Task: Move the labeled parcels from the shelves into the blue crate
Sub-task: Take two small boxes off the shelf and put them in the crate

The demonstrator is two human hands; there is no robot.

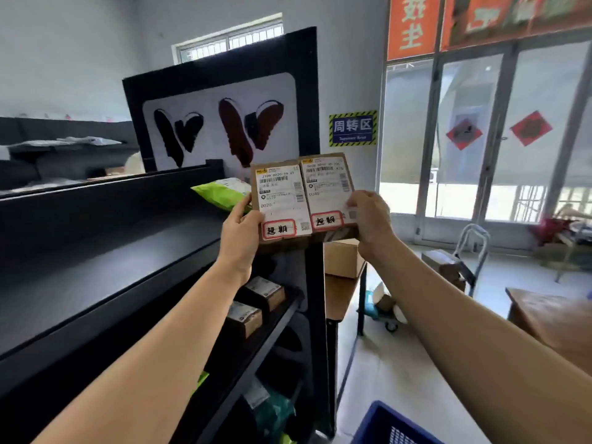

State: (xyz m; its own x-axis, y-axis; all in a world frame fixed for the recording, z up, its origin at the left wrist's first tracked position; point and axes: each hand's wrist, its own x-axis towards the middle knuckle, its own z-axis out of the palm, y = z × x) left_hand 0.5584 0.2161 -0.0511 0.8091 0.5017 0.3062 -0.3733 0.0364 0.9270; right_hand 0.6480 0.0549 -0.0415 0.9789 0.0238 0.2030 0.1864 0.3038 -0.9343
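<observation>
Two small cardboard parcels are up at chest-to-eye level, side by side, edges touching, labels facing the camera. Left hand (238, 233) clamps the left parcel (281, 200) at its lower left corner, thumb on the face near the red-bordered sticker. Right hand (368, 216) pinches the right parcel (328, 190) at its lower right edge, fingers curled over the label. Both are clear of the black shelf unit (96, 251), held just above its right end.

Blue crate (389, 424) sits low on the floor, near right, only a corner in view. Far from the parcels, well below them.

Step in hand, as I judge it: carry both down to the crate. Doing it well:
- keep each grip firm at the corner; the boxes look light but are held by an edge only
- swing right and down, clearing the shelf's upright post
- lower into the crate rather than drop, labels up

More boxed parcels (256, 302) remain on the lower shelf; a green bag (221, 192) lies on the top one.
</observation>
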